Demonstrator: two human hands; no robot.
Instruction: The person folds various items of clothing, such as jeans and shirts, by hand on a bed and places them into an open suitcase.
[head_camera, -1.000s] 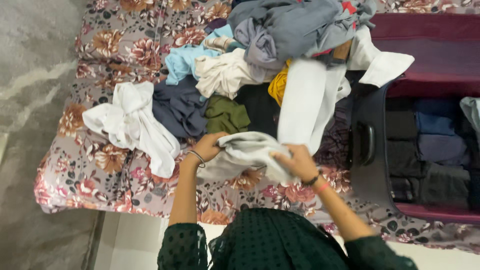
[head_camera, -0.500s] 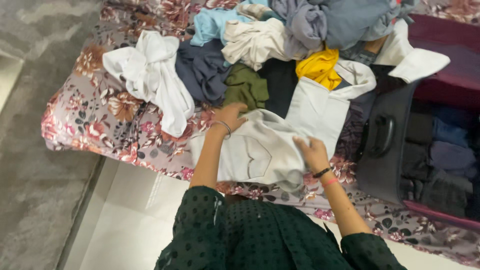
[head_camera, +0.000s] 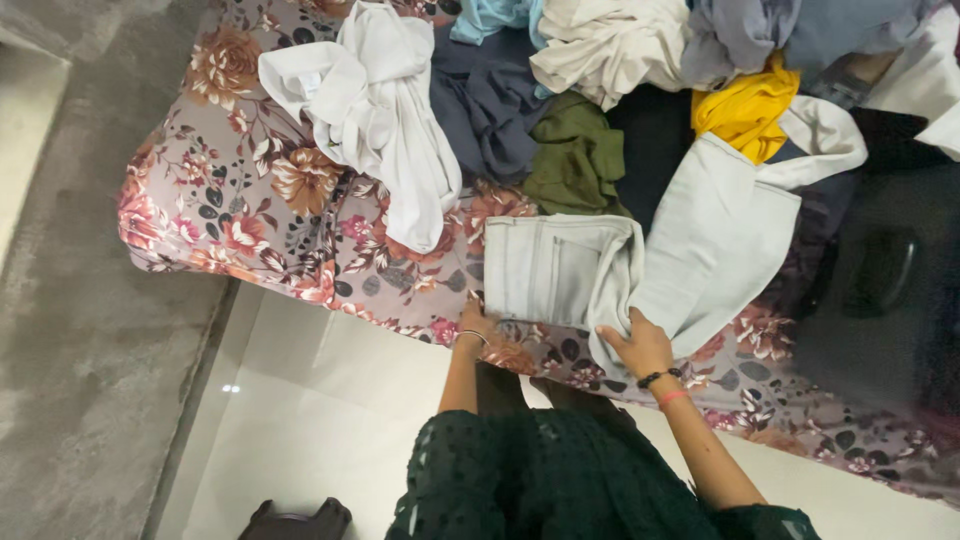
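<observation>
Pale grey trousers (head_camera: 560, 270) lie on the floral bed (head_camera: 250, 200), now folded into a flat block near the bed's front edge, where half a second earlier they were still bunched and partly open. Left hand (head_camera: 474, 324) rests at the block's near left corner, its grip hidden, so open or closed cannot be told. Right hand (head_camera: 638, 345) pinches the fold's loose right edge, fingers clamped on cloth. Behind the trousers lie a white shirt (head_camera: 385, 110), an olive garment (head_camera: 575, 155) and a yellow garment (head_camera: 748, 110). The fold appears nearly complete.
</observation>
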